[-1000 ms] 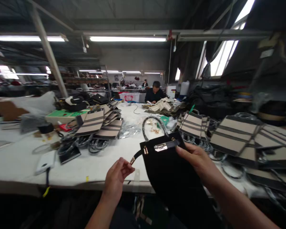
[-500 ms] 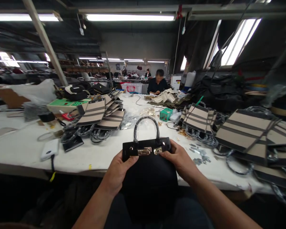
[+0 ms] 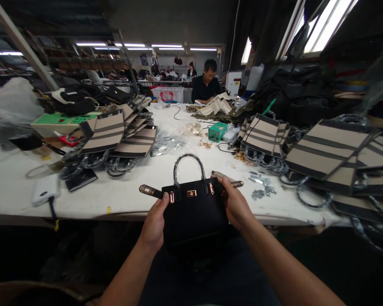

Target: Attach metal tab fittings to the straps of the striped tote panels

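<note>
A black handbag (image 3: 194,219) hangs upright at the table's near edge, its plastic-wrapped handle (image 3: 189,158) standing up. My left hand (image 3: 155,223) grips its upper left corner, thumb in front beside a gold fitting. My right hand (image 3: 238,205) holds the upper right corner, its fingers partly hidden behind the bag. A strap with a gold plate (image 3: 149,191) sticks out past the left corner, and another gold-tipped strap end (image 3: 237,184) shows beyond my right hand. A small gold clasp (image 3: 191,193) sits at the front centre.
Striped panels with wrapped handles lie at left (image 3: 107,131) and right (image 3: 325,148) on the white table (image 3: 127,199). Beyond the bag are a green box (image 3: 217,131) and clear plastic (image 3: 169,142). Metal pieces (image 3: 261,185) lie at right. A person (image 3: 207,85) sits across the table.
The two gold-ended straps, which lay across the bag's front, now point outward at both sides, exposing the centre clasp. Both hands still hold the top corners. The view has tilted down.
</note>
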